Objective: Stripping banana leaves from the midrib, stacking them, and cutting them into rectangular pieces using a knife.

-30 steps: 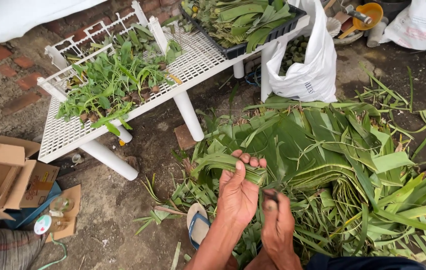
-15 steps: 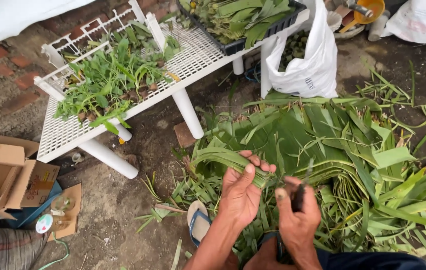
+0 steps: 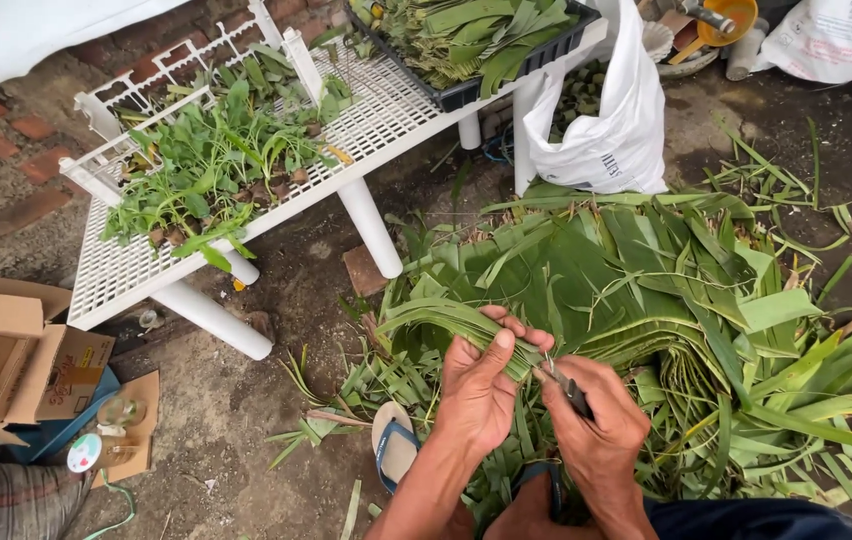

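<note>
A big pile of green leaves [image 3: 666, 300] lies just past both hands. One white rack [image 3: 136, 280] stands far to the left, and one white bag [image 3: 601, 130] stands beyond. The left hand [image 3: 481, 385] has closed around a folded leaf strip [image 3: 446, 320]. The right hand [image 3: 596, 425] has come up beside it, gripping one small knife [image 3: 571, 390] that now touches the strip.

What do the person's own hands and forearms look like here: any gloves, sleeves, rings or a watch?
Both the left hand and the right hand are bare: no gloves, and no rings show on the fingers. The forearms are uncovered as far as the bottom edge of the picture, with no sleeve, watch or band in sight. The palms and undersides of the wrists are hidden.
</note>
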